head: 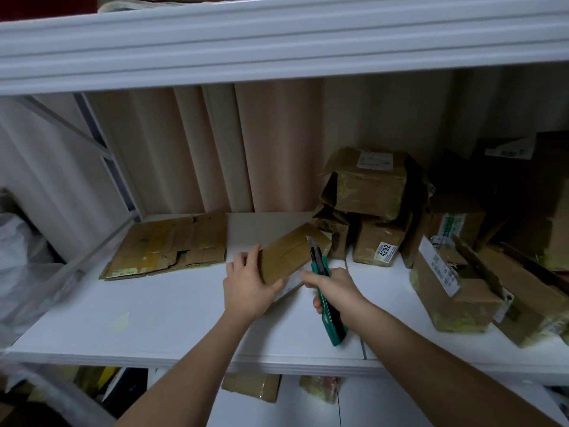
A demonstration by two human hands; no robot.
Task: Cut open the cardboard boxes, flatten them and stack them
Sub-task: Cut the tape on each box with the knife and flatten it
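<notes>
Small cardboard box (291,252) tilted up on white shelf (172,318), mid-frame, near end gripped by left hand (248,288), thumb over the top face, fingers wrapped under the near edge. Right hand (332,291) fisted around green utility knife (324,291), blade extended, tip at the box's right edge near the far corner; contact with cardboard likely but hard to confirm. Handle end sticking out below the wrist toward the shelf front. Flattened cardboard (167,246) lying flat at back left of same shelf, well apart from the held box. Pile of unopened boxes (366,208) stacked just behind and right of the knife, one with label "4292" (385,250). More taped boxes (462,288) at far right, flaps partly open, near shelf front edge. Beige pleated curtain (191,149) behind shelf. Upper shelf rail (277,47) across top. Cardboard pieces on lower shelf (252,386) below.
</notes>
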